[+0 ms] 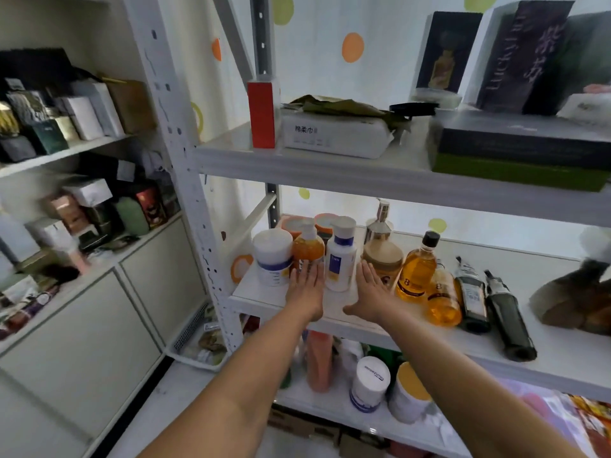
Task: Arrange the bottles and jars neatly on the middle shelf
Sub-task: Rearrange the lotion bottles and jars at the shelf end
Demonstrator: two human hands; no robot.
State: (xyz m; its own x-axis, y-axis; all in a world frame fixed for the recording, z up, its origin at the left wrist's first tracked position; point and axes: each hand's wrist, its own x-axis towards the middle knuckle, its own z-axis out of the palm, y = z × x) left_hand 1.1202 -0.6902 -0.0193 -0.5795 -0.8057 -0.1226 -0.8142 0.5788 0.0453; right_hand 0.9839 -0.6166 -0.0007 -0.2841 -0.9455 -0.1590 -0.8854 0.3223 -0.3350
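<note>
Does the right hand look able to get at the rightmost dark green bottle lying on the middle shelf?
Probably yes. The dark green bottle lies at the open front edge of the middle shelf with nothing in front of it, and the right hand is open and empty nearby.

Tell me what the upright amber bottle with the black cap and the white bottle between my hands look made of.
The amber bottle looks like clear glossy glass, since liquid shows through, though clear plastic is possible. The white bottle looks like matte plastic: nothing shows through.
</note>
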